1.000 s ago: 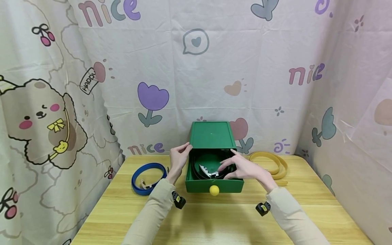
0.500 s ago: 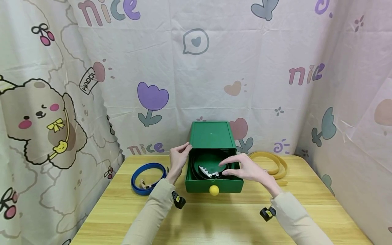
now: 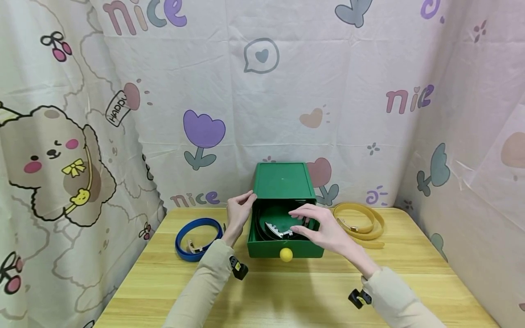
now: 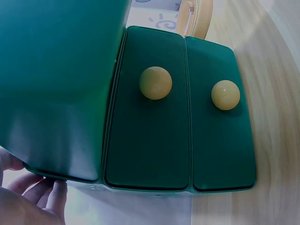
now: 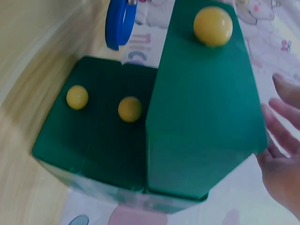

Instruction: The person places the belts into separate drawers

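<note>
Gripping the cabinet (image 3: pixel 283 180) by its front edge with the left hand (image 3: pixel 238 214), likely to brace it against the pulled-out drawer (image 3: pixel 262 249). Holding the right hand (image 3: pixel 329 231) above the belt (image 3: pixel 260 229) in the drawer, with fingers parted and nothing visible between them. Looks black, coiled along the walls presumably to fit, with a silver buckle (image 3: pixel 275 230) near the front.

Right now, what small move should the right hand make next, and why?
Probably lift the right hand clear of the open drawer: the black belt lies coiled inside, and the hand, which seems to hold nothing, hangs over the drawer, where it could block closing.
</note>
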Motion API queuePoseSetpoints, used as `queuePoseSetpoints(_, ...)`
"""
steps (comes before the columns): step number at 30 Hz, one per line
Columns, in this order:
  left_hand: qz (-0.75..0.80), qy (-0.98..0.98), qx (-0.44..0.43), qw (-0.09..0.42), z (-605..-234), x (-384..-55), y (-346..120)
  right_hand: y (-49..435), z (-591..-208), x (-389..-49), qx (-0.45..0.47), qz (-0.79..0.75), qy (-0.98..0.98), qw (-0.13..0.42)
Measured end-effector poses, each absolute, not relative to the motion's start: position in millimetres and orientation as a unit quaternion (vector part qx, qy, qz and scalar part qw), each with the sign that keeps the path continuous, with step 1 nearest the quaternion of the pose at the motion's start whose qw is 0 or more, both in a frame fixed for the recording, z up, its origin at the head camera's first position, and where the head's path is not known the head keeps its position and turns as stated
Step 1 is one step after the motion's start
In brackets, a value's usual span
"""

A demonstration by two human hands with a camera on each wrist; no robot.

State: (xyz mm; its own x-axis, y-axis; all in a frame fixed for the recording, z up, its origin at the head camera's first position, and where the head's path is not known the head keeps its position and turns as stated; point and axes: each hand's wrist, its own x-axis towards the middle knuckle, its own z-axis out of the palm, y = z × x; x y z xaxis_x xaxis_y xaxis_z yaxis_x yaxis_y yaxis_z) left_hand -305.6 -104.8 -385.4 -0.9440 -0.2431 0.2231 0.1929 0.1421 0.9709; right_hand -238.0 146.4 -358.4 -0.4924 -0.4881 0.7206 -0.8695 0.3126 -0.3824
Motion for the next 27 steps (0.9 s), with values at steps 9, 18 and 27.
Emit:
queuePoseSetpoints(9, -0.651, -0.74, 0.019, 0.169, -385.3, -304.9, -105.1, 125.7, -367.5, -213.3, 0.43, 0.41, -0.731, 0.334)
queuePoseSetpoints(18, -0.656, -0.735, 0.016, 0.168, -384.8, -304.8, -105.4, 121.0, -384.6, -202.9, 0.456, 0.425, -0.691, 0.366)
queuePoseSetpoints(27, -0.652, -0.74, 0.016, 0.166, -385.1, -303.5, -105.7, 118.4, -404.8, -198.7, 0.459, 0.386, -0.698, 0.391)
